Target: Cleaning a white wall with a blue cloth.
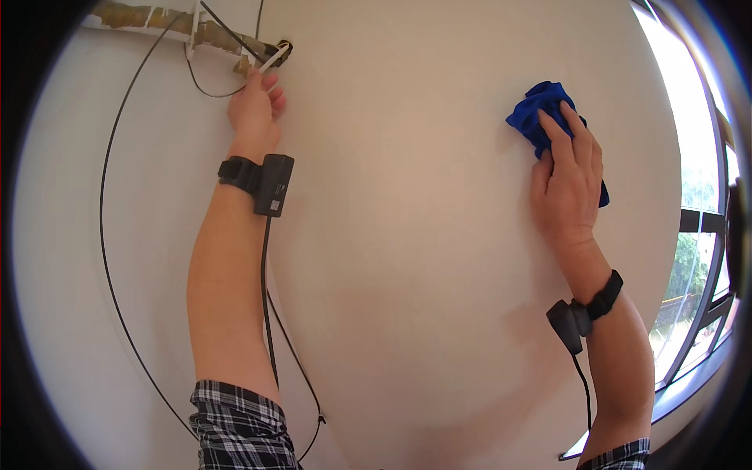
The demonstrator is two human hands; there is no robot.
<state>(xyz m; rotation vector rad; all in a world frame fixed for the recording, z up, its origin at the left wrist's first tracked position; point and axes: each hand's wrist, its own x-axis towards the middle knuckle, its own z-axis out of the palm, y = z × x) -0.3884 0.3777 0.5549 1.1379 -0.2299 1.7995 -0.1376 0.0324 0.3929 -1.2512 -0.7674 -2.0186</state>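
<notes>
My right hand [568, 179] presses a bunched blue cloth [537, 117] against the cream wall [411, 205]. Its fingers spread over the cloth, and a blue corner shows beside the hand's outer edge. Up at the left, my left hand [255, 111] is raised to a white tube [274, 59] that comes from a hole [284, 53] in the wall. Thumb and forefinger meet at the tube's lower end, while the other fingers curl loosely. Close above them runs a pipe in worn, brownish wrapping [223, 40].
A thin black cable [103, 205] loops down the left wall. Another dark cable [296, 349] hangs along the corner between the walls. A dark-framed window [699, 222] stands at the right. Each wrist wears a strapped black device [274, 185] with its own cord.
</notes>
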